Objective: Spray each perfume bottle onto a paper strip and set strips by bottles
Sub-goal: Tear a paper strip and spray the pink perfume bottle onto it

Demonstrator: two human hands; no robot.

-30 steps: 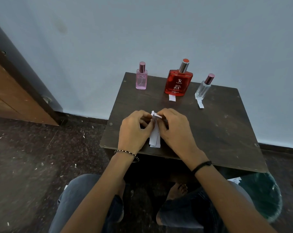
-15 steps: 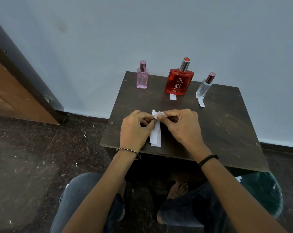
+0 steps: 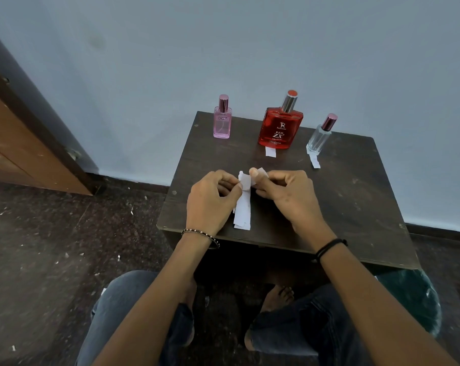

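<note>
Three perfume bottles stand along the far edge of a dark wooden table [image 3: 355, 207]: a pink bottle [image 3: 222, 122] at left, a large red bottle [image 3: 280, 128] in the middle, a small clear bottle [image 3: 319, 136] at right. A white strip [image 3: 270, 151] lies in front of the red bottle and another strip [image 3: 314, 161] in front of the clear one. No strip lies by the pink bottle. My left hand [image 3: 210, 202] pinches the top of a bundle of paper strips [image 3: 242, 210]. My right hand [image 3: 289, 194] pinches one strip's end beside it.
A pale blue wall rises right behind the table. A wooden door [image 3: 17, 143] stands at left. The dark floor [image 3: 52, 260] is littered with paper scraps. My knees and a bare foot sit under the table's near edge, with a dark green stool [image 3: 413, 299] at right.
My right hand has drawn slightly to the right, peeling one strip's end away from the bundle. My left hand keeps its hold on the bundle. The bottles and laid strips have not moved.
</note>
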